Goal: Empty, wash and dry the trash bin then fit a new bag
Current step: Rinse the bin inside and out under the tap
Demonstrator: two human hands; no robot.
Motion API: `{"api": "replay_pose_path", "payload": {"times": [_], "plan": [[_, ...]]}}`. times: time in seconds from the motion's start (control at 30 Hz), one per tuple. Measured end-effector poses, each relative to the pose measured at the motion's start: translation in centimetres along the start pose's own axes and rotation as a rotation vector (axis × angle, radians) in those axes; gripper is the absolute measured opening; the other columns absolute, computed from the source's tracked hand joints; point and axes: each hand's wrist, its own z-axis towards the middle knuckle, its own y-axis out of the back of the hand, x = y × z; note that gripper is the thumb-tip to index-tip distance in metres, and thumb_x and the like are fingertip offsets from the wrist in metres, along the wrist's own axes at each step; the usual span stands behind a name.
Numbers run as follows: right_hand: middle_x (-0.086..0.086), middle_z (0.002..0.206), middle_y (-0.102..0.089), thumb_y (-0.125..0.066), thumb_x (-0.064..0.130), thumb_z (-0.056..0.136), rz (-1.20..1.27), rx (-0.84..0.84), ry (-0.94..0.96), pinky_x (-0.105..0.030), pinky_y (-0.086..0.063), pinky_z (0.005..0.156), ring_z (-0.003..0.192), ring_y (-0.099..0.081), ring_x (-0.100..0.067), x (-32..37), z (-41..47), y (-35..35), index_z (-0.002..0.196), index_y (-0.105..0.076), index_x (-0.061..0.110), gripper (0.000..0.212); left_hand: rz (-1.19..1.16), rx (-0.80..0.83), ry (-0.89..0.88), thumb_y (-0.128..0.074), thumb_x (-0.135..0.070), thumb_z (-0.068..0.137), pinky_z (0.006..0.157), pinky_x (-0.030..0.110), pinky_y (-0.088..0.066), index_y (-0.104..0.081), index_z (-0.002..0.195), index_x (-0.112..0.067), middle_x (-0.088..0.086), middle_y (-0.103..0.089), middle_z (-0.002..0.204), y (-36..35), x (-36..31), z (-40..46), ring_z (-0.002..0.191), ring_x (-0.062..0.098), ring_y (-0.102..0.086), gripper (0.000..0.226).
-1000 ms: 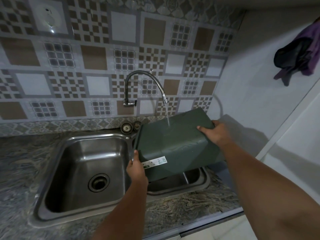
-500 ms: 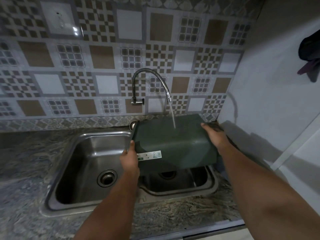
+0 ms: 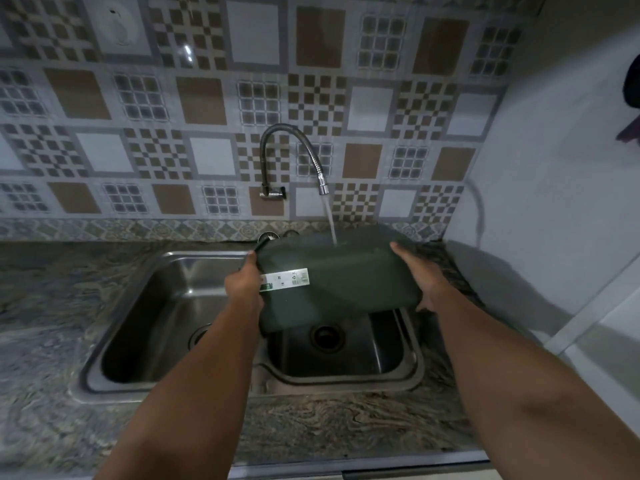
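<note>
A dark green trash bin [image 3: 346,285] lies on its side in the air above the right sink basin [image 3: 388,355]. A white label is stuck on its near face. My left hand [image 3: 244,284] grips its left end, by the rim. My right hand [image 3: 420,278] holds its right end. The curved tap [image 3: 323,185] runs, and its water stream [image 3: 330,225] lands on the bin's upper side. The bin's opening faces left and its inside is hidden.
The left sink basin [image 3: 166,306] holds nothing but its drain. A marbled stone counter [image 3: 41,334] surrounds both basins. Patterned tiles cover the back wall, and a plain white wall [image 3: 540,168] closes the right side. Dark cloth [image 3: 632,98] hangs at the right edge.
The bin has tipped flatter and dropped a little toward the right basin, with both hands keeping their hold. Water keeps falling on it. The view has shifted left and down.
</note>
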Motion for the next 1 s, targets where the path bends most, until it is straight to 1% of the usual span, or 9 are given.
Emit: {"api": "replay_pose_path", "payload": {"times": [0.07,0.2,0.37,0.47,0.6,0.67,0.73,0.87,1.0], "plan": [[-0.001,0.108,-0.073,-0.087,0.066,0.066,0.021,0.003,0.043,-0.036,-0.054,0.065,0.089,-0.069,-0.023,-0.1,0.3,0.2,0.126,-0.067,0.020,0.079,0.012,0.009,0.004,-0.074,-0.038,0.092,0.087,0.048,-0.059,-0.047,0.076,-0.011,0.010,-0.063,0.083,-0.4,-0.4,-0.4,0.089,0.035,-0.068,0.042],[-0.003,0.123,-0.072,-0.090,0.078,0.046,0.067,-0.035,0.095,-0.051,-0.058,0.096,0.102,-0.071,-0.027,-0.4,2.2,0.6,0.133,-0.067,0.022,0.106,0.065,0.088,-0.013,-0.084,-0.036,0.081,0.084,0.051,-0.062,-0.064,0.096,-0.003,0.016,-0.073,0.096,-1.1,-1.1,-0.5,0.088,0.034,-0.073,0.041],[-0.006,0.140,-0.063,-0.077,0.096,0.029,0.042,-0.075,0.091,-0.053,-0.054,0.104,0.115,-0.066,-0.032,-1.2,6.1,1.5,0.144,-0.058,0.020,0.139,0.157,0.136,-0.084,-0.083,-0.033,0.053,0.082,0.060,-0.060,-0.064,0.106,-0.011,0.019,-0.074,0.103,-1.8,-1.0,1.1,0.091,0.036,-0.073,0.061],[-0.008,0.139,-0.063,-0.074,0.098,0.028,0.025,-0.101,0.058,-0.054,-0.055,0.101,0.113,-0.066,-0.035,-1.6,6.9,1.8,0.145,-0.055,0.017,0.144,0.252,0.180,-0.132,-0.079,-0.019,0.056,0.083,0.060,-0.060,-0.064,0.107,-0.019,0.017,-0.075,0.101,-1.7,-1.2,0.5,0.091,0.035,-0.073,0.054],[-0.008,0.135,-0.065,-0.068,0.103,0.021,0.033,-0.128,0.026,-0.055,-0.056,0.098,0.111,-0.068,-0.036,-2.4,8.5,2.1,0.141,-0.056,0.015,0.149,0.414,0.395,-0.138,-0.071,0.015,0.076,0.066,0.040,-0.059,-0.047,0.128,-0.023,0.009,-0.069,0.103,-1.3,-1.7,-2.2,0.084,0.026,-0.067,0.069],[-0.008,0.135,-0.064,-0.071,0.099,0.036,0.039,-0.131,0.042,-0.053,-0.055,0.100,0.114,-0.066,-0.036,-2.0,7.8,1.8,0.140,-0.058,0.013,0.136,0.499,0.400,-0.137,-0.067,0.018,0.078,0.064,0.036,-0.056,-0.038,0.129,-0.023,0.007,-0.064,0.102,-1.0,-1.8,-2.5,0.083,0.022,-0.064,0.072],[-0.007,0.133,-0.063,-0.072,0.083,0.064,0.021,-0.134,0.076,-0.052,-0.053,0.103,0.117,-0.064,-0.036,-0.8,5.3,1.1,0.139,-0.058,0.011,0.104,0.501,0.342,-0.157,-0.068,0.015,0.080,0.065,0.041,-0.059,-0.035,0.126,-0.015,0.012,-0.064,0.104,-0.7,-1.9,-2.0,0.085,0.026,-0.066,0.064],[-0.008,0.131,-0.062,-0.069,0.053,0.092,0.007,-0.123,0.170,-0.048,-0.052,0.104,0.116,-0.062,-0.035,0.5,4.1,1.3,0.141,-0.058,0.012,0.065,0.375,0.303,-0.165,-0.070,0.017,0.077,0.063,0.040,-0.062,-0.055,0.124,0.006,0.027,-0.070,0.114,-0.7,-2.2,-0.1,0.091,0.036,-0.073,0.051],[-0.008,0.114,-0.061,-0.068,0.037,0.098,0.066,-0.128,0.216,-0.038,-0.053,0.089,0.095,-0.061,-0.028,0.4,3.2,1.6,0.139,-0.060,0.008,0.051,0.319,0.350,-0.181,-0.066,0.017,0.085,0.083,0.045,-0.060,-0.049,0.134,-0.018,0.017,-0.067,0.116,-0.7,-2.8,-0.5,0.094,0.031,-0.069,0.063]]}}
